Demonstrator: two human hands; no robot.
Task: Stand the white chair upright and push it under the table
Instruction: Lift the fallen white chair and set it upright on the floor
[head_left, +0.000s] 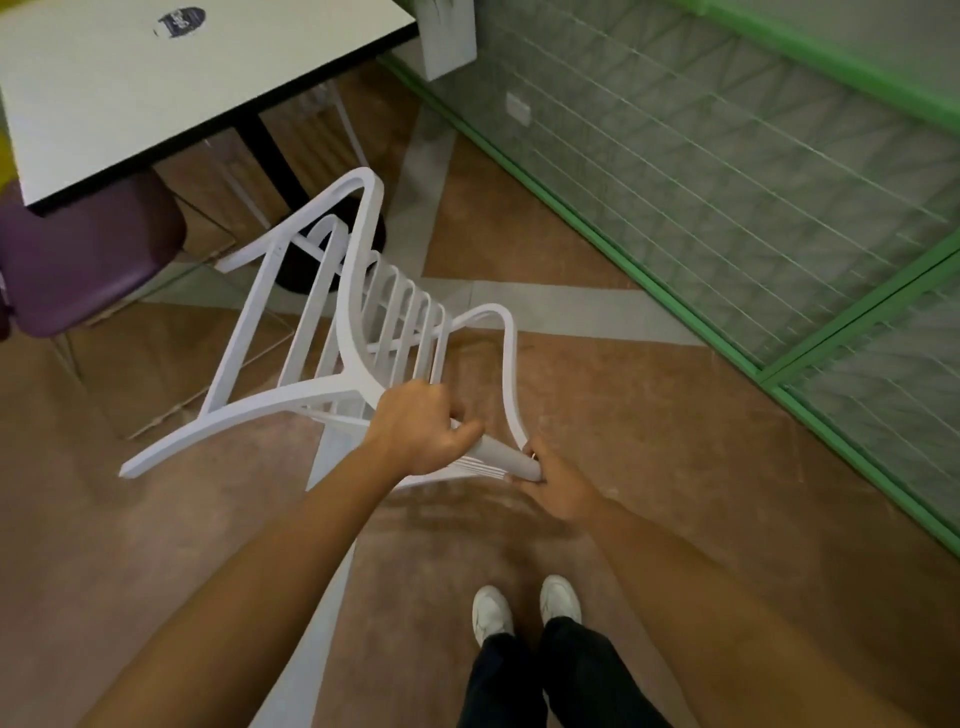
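Note:
The white chair, slatted and with curved legs, is tipped on its side in the middle of the floor, its legs pointing left toward the table. My left hand is closed over the chair's top rail. My right hand grips the same rail's end just to the right. The white table with a black edge stands at the upper left, its black pedestal base behind the chair.
A purple chair sits under the table's left side. A green-framed wire-glass wall runs along the right. A white pillar stands at the top. My white shoes are on the brown floor below the chair.

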